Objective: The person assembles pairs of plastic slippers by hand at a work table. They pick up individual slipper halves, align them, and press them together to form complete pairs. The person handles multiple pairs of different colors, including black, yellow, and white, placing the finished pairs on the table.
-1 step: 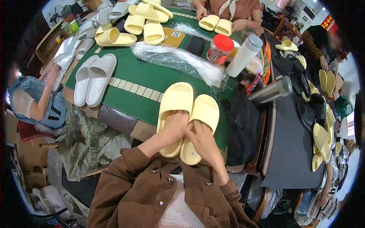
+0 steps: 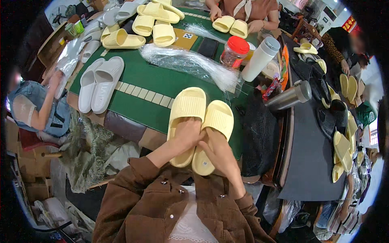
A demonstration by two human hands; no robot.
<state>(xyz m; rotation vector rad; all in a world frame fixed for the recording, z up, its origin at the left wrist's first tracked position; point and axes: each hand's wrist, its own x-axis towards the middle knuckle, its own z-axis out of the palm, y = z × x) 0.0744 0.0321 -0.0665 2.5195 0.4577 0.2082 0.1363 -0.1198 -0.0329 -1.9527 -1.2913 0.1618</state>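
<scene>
While the head view looks down, the left hand point(image 2: 187, 135) is tucked into the left yellow slipper point(image 2: 187, 107) and the right hand point(image 2: 216, 152) into the right yellow slipper point(image 2: 219, 117), but the bands hide most of the fingers, so I cannot tell if they hold tight or are loose. The two slippers are side by side at the near edge of the green table point(image 2: 139, 111), toes pointing away from the person. A grey pair of slippers point(image 2: 104, 87) sits to the left, and a red-lidded jar point(image 2: 235, 52) stands farther back near a white bottle point(image 2: 259, 60).
</scene>
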